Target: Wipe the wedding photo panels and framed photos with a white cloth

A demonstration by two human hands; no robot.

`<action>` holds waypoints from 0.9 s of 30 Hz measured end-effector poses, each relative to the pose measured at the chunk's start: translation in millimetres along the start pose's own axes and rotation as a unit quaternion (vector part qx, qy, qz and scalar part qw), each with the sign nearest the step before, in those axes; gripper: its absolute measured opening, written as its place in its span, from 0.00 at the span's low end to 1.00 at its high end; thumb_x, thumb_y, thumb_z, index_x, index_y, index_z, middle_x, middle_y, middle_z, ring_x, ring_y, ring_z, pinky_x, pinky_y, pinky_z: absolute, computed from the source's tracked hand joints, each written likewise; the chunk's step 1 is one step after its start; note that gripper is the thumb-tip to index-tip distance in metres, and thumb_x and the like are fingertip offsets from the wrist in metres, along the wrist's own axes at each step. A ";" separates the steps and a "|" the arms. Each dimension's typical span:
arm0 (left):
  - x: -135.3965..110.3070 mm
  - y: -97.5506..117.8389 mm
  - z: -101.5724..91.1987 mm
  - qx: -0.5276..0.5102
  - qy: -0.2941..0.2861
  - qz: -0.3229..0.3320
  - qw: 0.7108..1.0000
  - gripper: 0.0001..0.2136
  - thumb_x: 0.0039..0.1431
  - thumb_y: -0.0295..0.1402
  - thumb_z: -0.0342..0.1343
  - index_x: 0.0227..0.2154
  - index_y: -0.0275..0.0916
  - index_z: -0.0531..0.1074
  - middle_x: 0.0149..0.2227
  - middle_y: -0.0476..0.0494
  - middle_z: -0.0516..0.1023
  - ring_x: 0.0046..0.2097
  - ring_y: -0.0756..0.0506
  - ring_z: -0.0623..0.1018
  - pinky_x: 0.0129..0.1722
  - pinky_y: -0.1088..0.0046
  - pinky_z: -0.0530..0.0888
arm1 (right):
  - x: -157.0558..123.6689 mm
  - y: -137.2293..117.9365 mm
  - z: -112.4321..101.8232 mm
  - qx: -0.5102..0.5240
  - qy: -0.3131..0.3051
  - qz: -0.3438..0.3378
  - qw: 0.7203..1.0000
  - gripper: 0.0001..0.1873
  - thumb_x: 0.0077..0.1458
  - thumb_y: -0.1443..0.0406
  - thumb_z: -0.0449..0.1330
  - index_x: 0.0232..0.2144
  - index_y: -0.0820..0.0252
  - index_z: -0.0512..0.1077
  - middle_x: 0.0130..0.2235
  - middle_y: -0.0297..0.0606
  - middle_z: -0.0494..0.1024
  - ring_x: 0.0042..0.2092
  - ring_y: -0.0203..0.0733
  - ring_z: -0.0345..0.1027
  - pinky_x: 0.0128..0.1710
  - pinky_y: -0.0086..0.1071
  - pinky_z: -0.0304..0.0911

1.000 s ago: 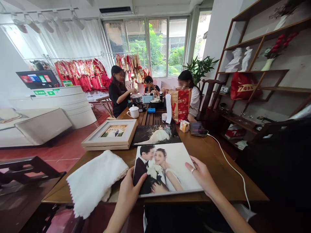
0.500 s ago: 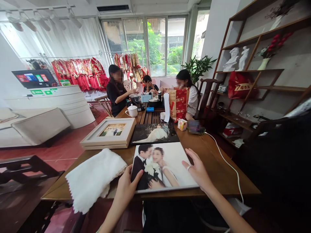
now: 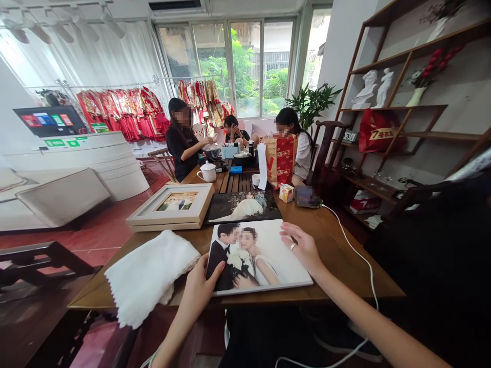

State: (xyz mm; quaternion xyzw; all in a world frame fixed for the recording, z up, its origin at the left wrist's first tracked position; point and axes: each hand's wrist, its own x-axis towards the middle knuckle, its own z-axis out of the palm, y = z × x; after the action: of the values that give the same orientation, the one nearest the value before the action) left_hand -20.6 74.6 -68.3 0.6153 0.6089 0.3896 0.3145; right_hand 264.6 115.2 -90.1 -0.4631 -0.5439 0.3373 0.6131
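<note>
A wedding photo album [image 3: 286, 266] with a couple on its cover lies flat at the near edge of the wooden table. My left hand [image 3: 201, 281] grips its left edge, thumb on top and the other fingers partly hidden at the side. Over the upper right corner, my right hand [image 3: 301, 248] has its fingers stretched out, a ring on one of them; whether it touches the cover I cannot tell. Just behind the album is a dark wedding picture [image 3: 245, 207]. To the left are a white cloth [image 3: 149, 276], hanging partly over the table edge, and a pale picture frame [image 3: 171, 204].
On the table [image 3: 345, 276] stand a lidded white cup [image 3: 207, 172], a red and brown paper bag [image 3: 283, 161], a small box [image 3: 286, 192] and a device with a white cable [image 3: 355, 248]. Several people sit around the far end. Wooden shelves [image 3: 406, 107] rise at the right.
My right hand has moved up and left from the album's right edge to over its upper right corner. My left hand stays at the left edge. The view has shifted slightly.
</note>
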 end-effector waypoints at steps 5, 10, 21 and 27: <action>-2.7 9.9 3.7 0.078 0.004 0.022 0.997 0.22 0.50 0.49 0.49 0.40 0.36 0.68 0.41 0.35 0.78 0.44 0.36 0.77 0.44 0.59 0.72 | 3.1 -0.7 -1.5 0.004 0.012 0.017 1.000 0.16 0.44 0.56 0.64 0.34 0.60 0.75 0.46 0.45 0.75 0.40 0.42 0.71 0.45 0.40 0.67; -4.2 5.6 11.3 0.153 0.058 0.044 0.986 0.27 0.51 0.50 0.45 0.44 0.31 0.67 0.43 0.30 0.74 0.49 0.33 0.73 0.49 0.55 0.69 | 3.3 0.3 -2.8 -0.010 -0.015 0.004 1.000 0.14 0.44 0.60 0.63 0.34 0.59 0.74 0.45 0.44 0.74 0.40 0.42 0.71 0.45 0.39 0.66; -8.2 5.2 17.7 0.167 0.075 0.050 0.982 0.33 0.47 0.55 0.51 0.48 0.30 0.66 0.37 0.39 0.66 0.45 0.34 0.71 0.50 0.51 0.67 | 4.1 4.0 -6.0 -0.023 -0.017 0.007 1.000 0.09 0.42 0.64 0.63 0.30 0.59 0.75 0.45 0.43 0.75 0.48 0.45 0.69 0.53 0.42 0.61; -15.2 17.3 16.1 0.168 0.052 0.030 0.984 0.40 0.36 0.57 0.59 0.49 0.34 0.65 0.37 0.43 0.63 0.47 0.32 0.68 0.49 0.50 0.66 | 3.8 4.5 -5.7 -0.032 -0.015 0.003 0.999 0.10 0.42 0.63 0.63 0.31 0.58 0.75 0.45 0.43 0.75 0.49 0.45 0.69 0.53 0.41 0.61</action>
State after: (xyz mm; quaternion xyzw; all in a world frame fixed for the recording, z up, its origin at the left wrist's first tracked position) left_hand 2.6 59.9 -62.9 0.6561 0.6627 0.3225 0.1624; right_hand 271.2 119.1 -92.8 -0.4789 -0.5622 0.3282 0.5889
